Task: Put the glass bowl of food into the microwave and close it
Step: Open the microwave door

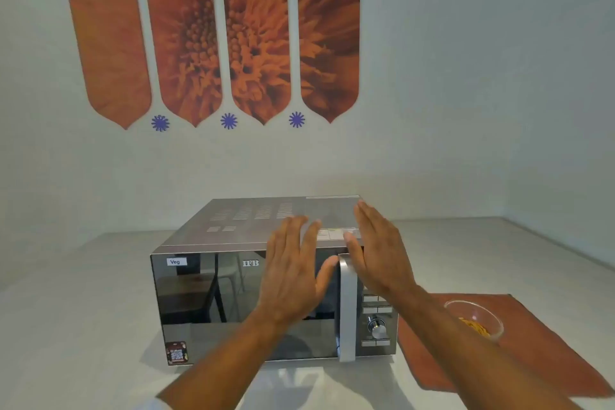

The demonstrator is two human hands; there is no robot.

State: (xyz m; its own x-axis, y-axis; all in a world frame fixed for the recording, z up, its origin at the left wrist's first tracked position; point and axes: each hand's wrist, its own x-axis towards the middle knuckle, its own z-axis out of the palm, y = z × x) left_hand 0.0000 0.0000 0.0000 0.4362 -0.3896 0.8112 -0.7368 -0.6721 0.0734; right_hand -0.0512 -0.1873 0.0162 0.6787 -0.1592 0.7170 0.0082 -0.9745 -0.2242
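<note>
A silver microwave (213,303) with a dark mirrored door stands on the white counter, its door closed. Its vertical silver handle (347,309) runs down the right side of the door. My left hand (293,273) hovers flat in front of the upper door, fingers spread, holding nothing. My right hand (376,250) is raised just right of the handle's top, over the control panel, fingers straight and empty. A glass bowl (476,318) with yellow-orange food sits to the right of the microwave; my right forearm hides part of it.
The bowl rests on a rust-coloured cloth mat (539,356) at the right. The control panel has a round knob (377,328) and buttons. The white counter (83,326) meets a pale wall bearing orange flower decals (256,36).
</note>
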